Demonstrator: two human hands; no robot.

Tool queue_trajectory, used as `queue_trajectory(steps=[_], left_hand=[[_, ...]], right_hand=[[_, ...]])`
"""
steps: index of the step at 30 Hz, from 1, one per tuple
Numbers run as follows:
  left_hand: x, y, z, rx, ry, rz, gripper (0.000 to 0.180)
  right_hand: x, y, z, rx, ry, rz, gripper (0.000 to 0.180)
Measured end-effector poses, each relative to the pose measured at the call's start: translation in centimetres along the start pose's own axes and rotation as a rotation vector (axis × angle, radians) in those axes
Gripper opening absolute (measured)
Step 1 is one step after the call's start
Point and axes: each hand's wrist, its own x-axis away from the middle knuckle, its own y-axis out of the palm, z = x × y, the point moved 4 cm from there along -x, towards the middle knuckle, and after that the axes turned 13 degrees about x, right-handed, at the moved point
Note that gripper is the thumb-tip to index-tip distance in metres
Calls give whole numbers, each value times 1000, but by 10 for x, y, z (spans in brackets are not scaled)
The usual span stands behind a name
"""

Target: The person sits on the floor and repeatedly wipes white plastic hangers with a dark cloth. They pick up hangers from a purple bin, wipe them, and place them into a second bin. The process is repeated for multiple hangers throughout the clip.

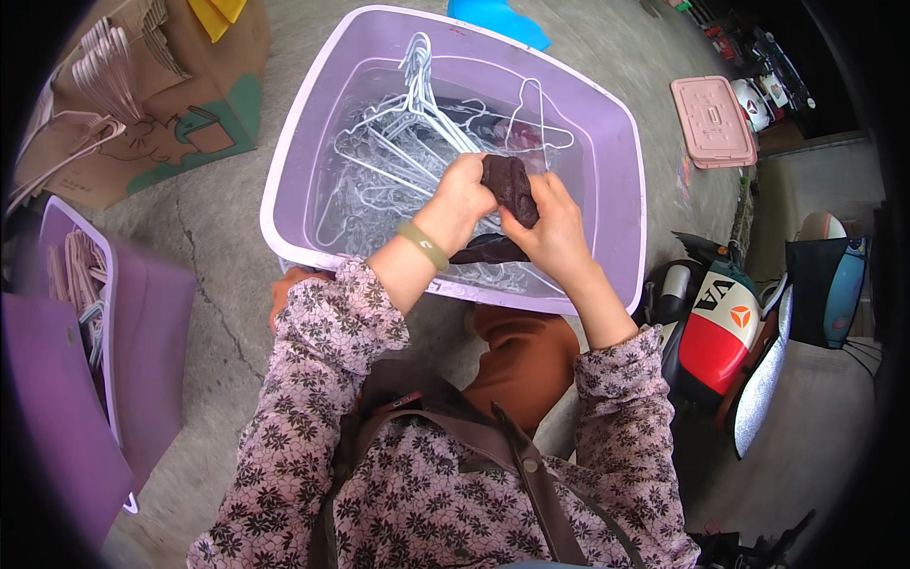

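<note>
A bunched dark brown cloth (pixel 509 187) is gripped between my two hands, above the tub. My left hand (pixel 463 197), with a pale green bangle at the wrist, closes on its left side. On the other side, my right hand (pixel 552 228) has its thumb and fingers wrapped around it. Below them stands a purple plastic tub (pixel 614 171) holding water and a heap of white wire hangers (pixel 414 123). A single hanger (pixel 540 133) leans apart near the right inner wall. Dark fabric (pixel 491 250) shows under my hands; I cannot tell whether it joins the cloth.
At the left are a cardboard box (pixel 223 85) with wire hangers and another purple bin (pixel 156 313) holding more hangers. A blue item (pixel 498 21) lies beyond the tub. To the right stand a red and white scooter (pixel 716 337) and a pink lid (pixel 713 123).
</note>
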Motion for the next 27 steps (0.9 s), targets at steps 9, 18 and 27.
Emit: queue_trajectory(steps=[9, 18, 27], left_hand=[[20, 48, 20, 368, 39, -182, 7], [75, 74, 19, 606, -145, -452, 19], [110, 47, 32, 734, -377, -314, 26]], right_hand=[[30, 15, -1, -116, -16, 294, 36], [-10, 61, 6, -617, 213, 348, 34], [-11, 40, -27, -1313, 279, 416, 29]])
